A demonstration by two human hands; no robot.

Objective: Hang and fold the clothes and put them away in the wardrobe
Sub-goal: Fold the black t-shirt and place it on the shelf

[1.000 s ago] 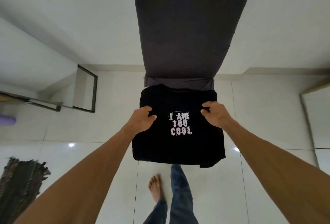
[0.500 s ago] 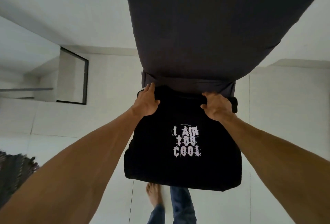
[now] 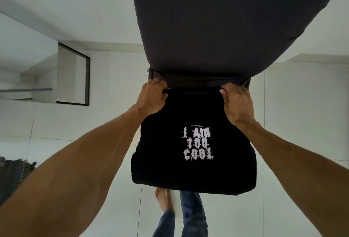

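When read from the left, shows first a dark striped woven rug (image 3: pixel 13 176) on the pale tiled floor (image 3: pixel 292 123), then a black-framed panel (image 3: pixel 73 74) against the wall, both well apart from the work.

Next, the left hand (image 3: pixel 154 97): grips the far left corner of a folded black cotton T-shirt printed "I AM TOO COOL" in white (image 3: pixel 192 172), fingers curled over the edge.

Holds that shirt up off the floor, between the two forearms, print facing the camera. Lets the near edge hang above a bare foot (image 3: pixel 163 201) and a blue denim trouser leg (image 3: pixel 192 214). Runs its long axis straight away from the body, with the far edge just beside the lower end of a big dark grey fabric-covered slab (image 3: pixel 217 25) rising ahead. Cannot tell whether touching it or merely close.

Further right, the right hand (image 3: pixel 237 102): pinches the far right corner, fingers curled round the fold. Sits level with the left, neither nearer the slab.

Looks like folding in progress, with no wardrobe in view. Probably calls for moving both corners together. Otherwise risks a skewed fold.
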